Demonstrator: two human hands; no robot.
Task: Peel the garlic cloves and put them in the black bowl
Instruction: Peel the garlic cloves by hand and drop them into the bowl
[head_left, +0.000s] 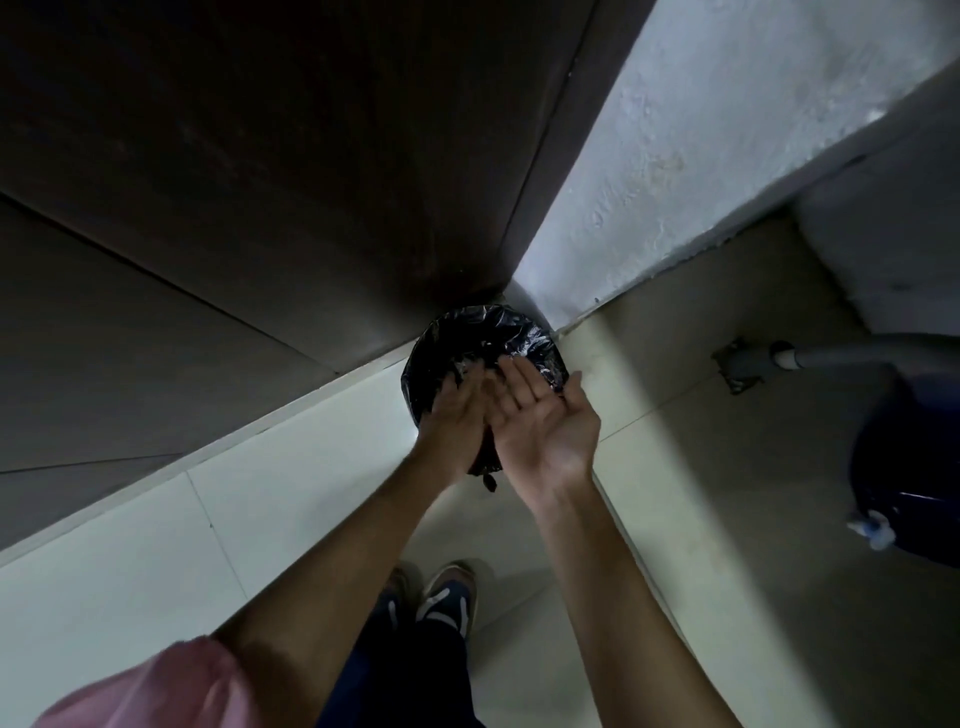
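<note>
Dark door panel (260, 156) behind the bin, pale wall (701, 156) to its right. Black-lined bin (519, 332) in the floor corner. Both hands are over its mouth.
- right hand (540, 421): palm up, fingers released
- left hand (452, 410): flat against it, fingers straight, empty

Probably brushing off peel; keep the strokes above the bin. Garlic cloves and black bowl are not in view.

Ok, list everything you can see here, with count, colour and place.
bin: one, black bag liner, floor corner, under the hands
panel: one, dark brown, upper left
wall: one, white, upper right
floor: one, pale tiles, below
pipe: one, grey, right, near the floor
container: one, dark blue, right edge
shoes: two, dark blue and white, bottom centre
sleeve: one, pink, bottom left
left hand: one, open, over the bin, touching the right
right hand: one, open, palm up, over the bin
</note>
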